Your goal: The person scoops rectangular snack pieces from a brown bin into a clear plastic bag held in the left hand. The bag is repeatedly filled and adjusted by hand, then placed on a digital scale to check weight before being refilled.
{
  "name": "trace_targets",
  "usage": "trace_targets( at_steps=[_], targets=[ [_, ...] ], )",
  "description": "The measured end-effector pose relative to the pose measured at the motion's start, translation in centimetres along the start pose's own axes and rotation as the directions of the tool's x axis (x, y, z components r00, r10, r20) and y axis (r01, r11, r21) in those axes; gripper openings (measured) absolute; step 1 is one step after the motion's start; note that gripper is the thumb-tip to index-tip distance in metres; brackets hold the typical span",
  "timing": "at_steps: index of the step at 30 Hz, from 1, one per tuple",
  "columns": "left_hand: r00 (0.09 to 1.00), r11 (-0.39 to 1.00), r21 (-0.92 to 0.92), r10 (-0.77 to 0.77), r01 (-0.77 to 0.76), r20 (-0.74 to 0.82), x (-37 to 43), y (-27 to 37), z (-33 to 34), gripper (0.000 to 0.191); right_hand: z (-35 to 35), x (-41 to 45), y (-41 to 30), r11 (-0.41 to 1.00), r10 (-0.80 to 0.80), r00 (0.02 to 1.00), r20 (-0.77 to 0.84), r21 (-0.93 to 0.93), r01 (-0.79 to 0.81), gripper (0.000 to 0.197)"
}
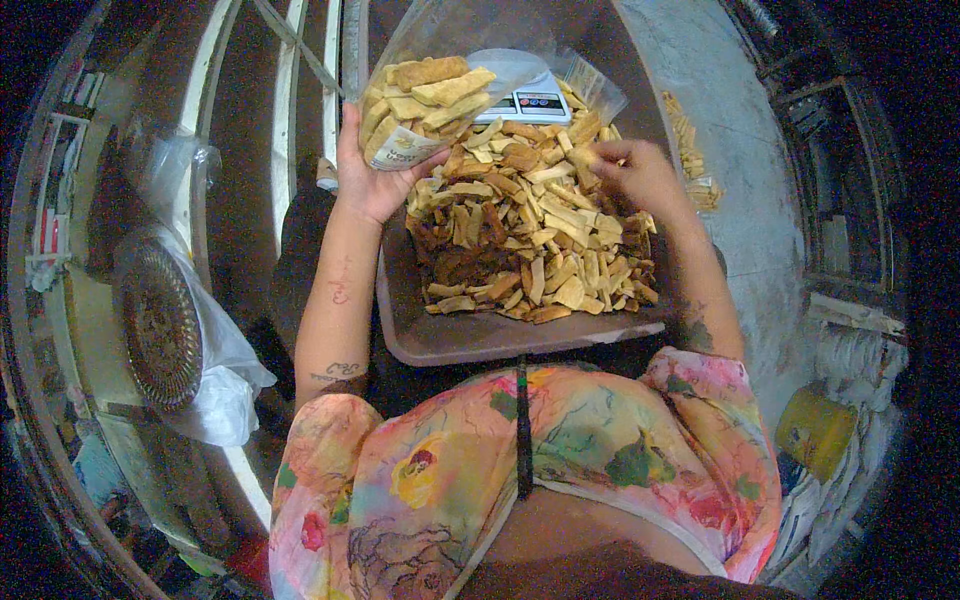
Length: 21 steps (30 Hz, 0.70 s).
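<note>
My left hand (379,184) holds up a clear plastic bag (442,34) from below, above the left side of a brown plastic tub. Thick yellow-brown stick-like pieces (439,94) fill the bag's lower part, and a white label with writing (405,148) is on it. My right hand (641,176), blurred, is over the right side of the tub, its fingertips pinched on a yellow-brown piece (582,159). Below both hands lies a heap of similar pieces (547,217), some paler, some darker brown. What they are made of is hard to tell.
A white digital kitchen scale (536,105) rests at the heap's far side, beside another clear bag (596,82). The brown tub's rim (480,352) lies close to my body. More filled bags (694,161) are on the grey floor; a ridged round tray (161,322) stands left.
</note>
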<state>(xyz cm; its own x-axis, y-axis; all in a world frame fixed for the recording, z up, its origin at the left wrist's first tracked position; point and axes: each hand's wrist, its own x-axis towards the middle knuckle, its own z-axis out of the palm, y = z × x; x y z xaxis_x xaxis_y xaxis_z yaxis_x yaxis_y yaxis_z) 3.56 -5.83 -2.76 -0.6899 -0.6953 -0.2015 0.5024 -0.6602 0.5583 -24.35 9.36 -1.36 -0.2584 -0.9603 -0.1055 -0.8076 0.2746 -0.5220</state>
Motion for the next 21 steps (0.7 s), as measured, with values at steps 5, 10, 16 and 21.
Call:
trace_targets(
  at_steps=[5, 10, 16, 21],
  targets=[
    [0.998, 0.999, -0.036, -0.002, 0.004, 0.07, 0.1, 0.0, -0.3, 0.067, -2.1, 1.8, 0.0, 0.954, 0.28, 0.96, 0.013, 0.109, -0.28, 0.032],
    [0.996, 0.999, -0.049, -0.006, 0.01, 0.087, 0.2, 0.0, -0.5, 0.067, -1.7, 0.8, -1.3, 0.969, 0.231, 0.971, 0.053, -0.102, -0.225, 0.028],
    [0.999, 1.0, -0.006, -0.011, 0.011, 0.046, 0.2, -0.1, -0.2, 0.066, 0.0, -0.7, -1.7, 0.988, 0.101, 0.995, 0.017, -0.115, -0.099, 0.026],
    [1.0, 0.999, -0.032, -0.003, 0.003, 0.002, 0.2, -0.1, 0.0, 0.07, 3.4, -0.1, -1.3, 0.924, 0.051, 0.992, 0.113, -0.382, -0.004, 0.028]
  ],
)
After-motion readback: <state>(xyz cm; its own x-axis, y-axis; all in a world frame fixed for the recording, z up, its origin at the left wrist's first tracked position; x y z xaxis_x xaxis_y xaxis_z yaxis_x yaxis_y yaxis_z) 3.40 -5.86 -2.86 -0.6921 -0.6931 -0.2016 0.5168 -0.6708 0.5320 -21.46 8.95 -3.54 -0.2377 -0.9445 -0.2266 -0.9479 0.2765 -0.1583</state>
